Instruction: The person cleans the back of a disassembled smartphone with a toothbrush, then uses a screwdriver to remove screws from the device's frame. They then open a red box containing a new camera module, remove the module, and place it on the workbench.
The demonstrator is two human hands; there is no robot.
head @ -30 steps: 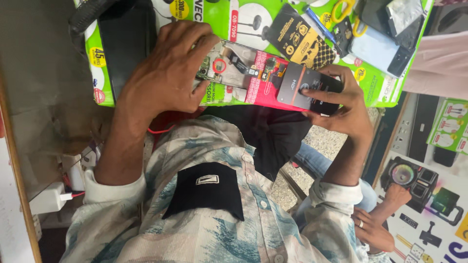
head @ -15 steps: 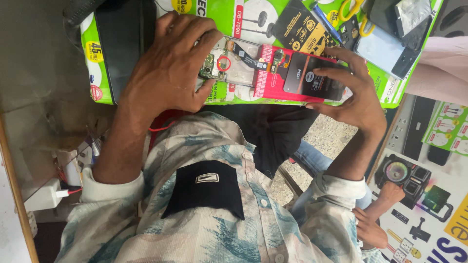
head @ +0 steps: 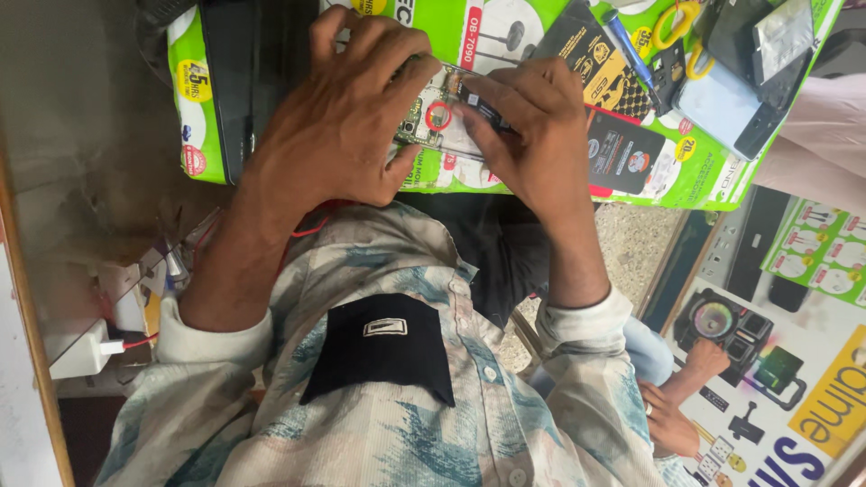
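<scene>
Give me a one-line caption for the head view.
Left hand steadies an opened phone while right hand presses a small dark tool onto it.

The work surface is a green printed sheet [head: 704, 171] spread flat and covered with pictures of gadgets. On it, near its upper left end, lies a long black slab [head: 236, 81]; well to the right of that slab lie an opened phone with its circuit board showing [head: 431, 115], a black packet [head: 591, 56], a black card with a round emblem [head: 624, 153], a blue pen [head: 629, 47], yellow-handled scissors [head: 678, 20] and a pale blue phone [head: 722, 101].
</scene>
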